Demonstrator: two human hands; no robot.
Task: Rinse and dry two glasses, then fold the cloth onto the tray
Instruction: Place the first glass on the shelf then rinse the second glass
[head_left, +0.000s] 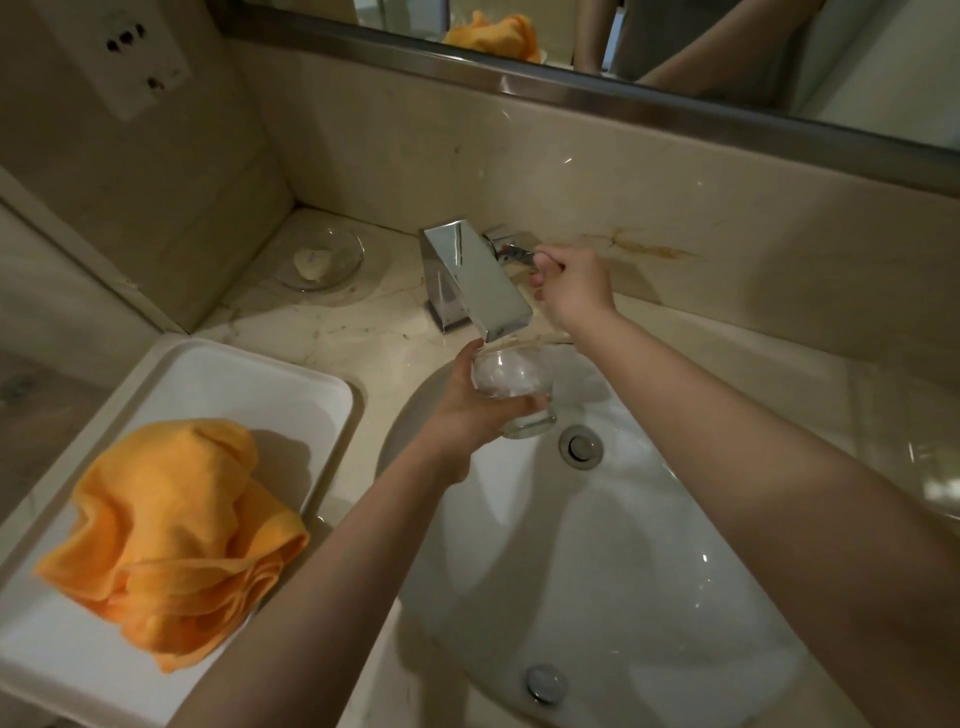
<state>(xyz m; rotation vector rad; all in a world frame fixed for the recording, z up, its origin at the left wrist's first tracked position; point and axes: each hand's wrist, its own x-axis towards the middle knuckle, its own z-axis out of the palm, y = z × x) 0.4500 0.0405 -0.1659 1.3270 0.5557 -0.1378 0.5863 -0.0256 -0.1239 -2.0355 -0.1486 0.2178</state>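
My left hand (460, 410) grips a clear glass (511, 387) and holds it tilted under the spout of the chrome faucet (475, 278), over the white sink (597, 545). Frothy water fills the glass. My right hand (571, 286) is curled round the faucet handle (514, 253) behind the spout. A crumpled orange cloth (171, 535) lies on the white tray (249, 384) at the left of the sink. A second glass is not in view.
A glass soap dish (322, 260) with a piece of soap stands in the back left corner of the marble counter. The drain (581, 447) sits in the sink's middle. A mirror (675, 41) runs along the wall above, and a wall socket (127, 52) is at the upper left.
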